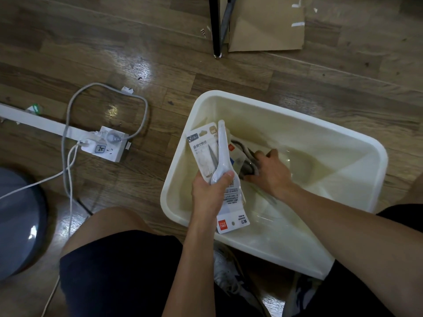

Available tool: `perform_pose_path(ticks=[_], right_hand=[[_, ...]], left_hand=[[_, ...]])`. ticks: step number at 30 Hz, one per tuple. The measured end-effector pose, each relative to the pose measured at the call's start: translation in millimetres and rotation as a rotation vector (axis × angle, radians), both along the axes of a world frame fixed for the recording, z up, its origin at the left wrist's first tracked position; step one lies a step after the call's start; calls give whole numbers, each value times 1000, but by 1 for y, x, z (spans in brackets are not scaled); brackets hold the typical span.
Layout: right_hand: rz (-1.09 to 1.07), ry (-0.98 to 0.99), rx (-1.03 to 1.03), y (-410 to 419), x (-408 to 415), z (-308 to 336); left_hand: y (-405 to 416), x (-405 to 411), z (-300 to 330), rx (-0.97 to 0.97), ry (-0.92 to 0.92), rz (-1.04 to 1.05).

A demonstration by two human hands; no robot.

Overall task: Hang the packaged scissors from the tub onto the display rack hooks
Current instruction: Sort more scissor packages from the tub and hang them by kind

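A person crouches on the wooden floor [160, 53] over a big white tub [325, 143]. The left hand [209, 193] is over the tub's near left edge. Its fingers and thumb are curled tight around a few packs of scissors [212, 156], held together like a fan. The front pack has white scissors on a white card. Another card with a red logo sticks out under the hand.

The right hand [272, 172] is down inside the tub, near its left wall. Its fingers are bent around one more pack of dark-handled scissors [247, 156], which lies on the tub's bottom. I cannot tell how firm the grip is, because the hand hides the fingertips.

On the floor to the left of the tub sits a white power strip [107, 143] with grey and white cords [68, 124] plugged in. A flat piece of brown cardboard [267, 28] lies past the tub's far edge, beside a black metal leg [216, 26]. A round grey base [18, 223] sits at the far left.
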State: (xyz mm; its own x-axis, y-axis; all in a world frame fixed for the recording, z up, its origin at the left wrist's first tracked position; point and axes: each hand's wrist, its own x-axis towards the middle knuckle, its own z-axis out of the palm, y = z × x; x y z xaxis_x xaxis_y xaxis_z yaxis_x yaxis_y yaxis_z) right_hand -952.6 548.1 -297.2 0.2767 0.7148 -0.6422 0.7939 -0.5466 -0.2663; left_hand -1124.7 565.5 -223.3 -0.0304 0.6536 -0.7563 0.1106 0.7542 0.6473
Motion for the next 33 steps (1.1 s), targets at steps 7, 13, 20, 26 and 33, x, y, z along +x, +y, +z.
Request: perform_pose_path(ticks=[7,13,20,26,33], right_hand=[[-35,101,104,-30,-2,13],[-268,231,207,-48,16,51],[-404,378,397,-60,35,124],[-425,607,532,-60,34,154],[-313,642,457,-59,23,139]], left_hand=[[1,-3,2,7,6,-22],[3,-3,8,-15,28,-70],[2,5,17,52,-21,-64],[-1,23,34,149,-64,-169],[-5,36,48,-13,-311,-187]])
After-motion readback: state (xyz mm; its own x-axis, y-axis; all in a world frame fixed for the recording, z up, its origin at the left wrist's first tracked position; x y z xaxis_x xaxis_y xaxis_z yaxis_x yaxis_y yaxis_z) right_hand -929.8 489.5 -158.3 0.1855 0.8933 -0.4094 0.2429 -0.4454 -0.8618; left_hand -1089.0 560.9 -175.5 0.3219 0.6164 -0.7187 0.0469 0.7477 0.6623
